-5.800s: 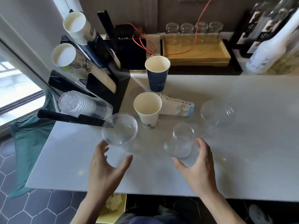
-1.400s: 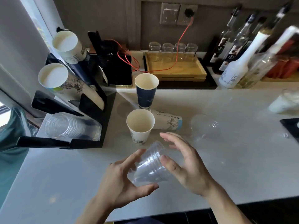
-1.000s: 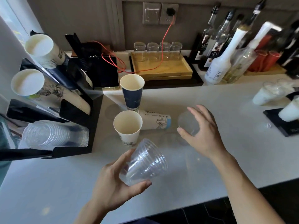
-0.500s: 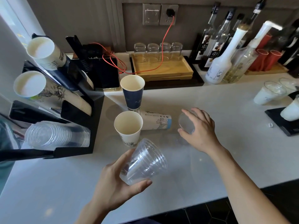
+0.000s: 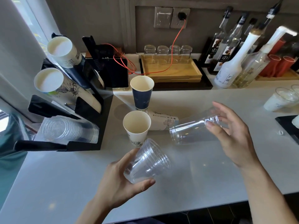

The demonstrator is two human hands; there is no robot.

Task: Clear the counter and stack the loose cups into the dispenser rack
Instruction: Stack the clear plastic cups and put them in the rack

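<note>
My left hand grips a nested stack of clear plastic cups, tilted with the mouth up and to the right. My right hand holds a single clear plastic cup on its side above the counter, mouth facing left toward the stack. A white paper cup stands upright, a dark blue paper cup stands behind it, and another white paper cup lies on its side between them. The black dispenser rack at the left holds paper cups in its upper rows and clear cups in the lowest.
A wooden tray with upturned glasses sits at the back, with a red cable across it. Syrup bottles crowd the back right. Filled plastic cups and a black tray edge are at the far right. The counter's front edge runs below my hands.
My right hand closed on the clear cup that stood at the right, lifted it and tipped it sideways toward the stack. My left hand kept the stack nearly still.
</note>
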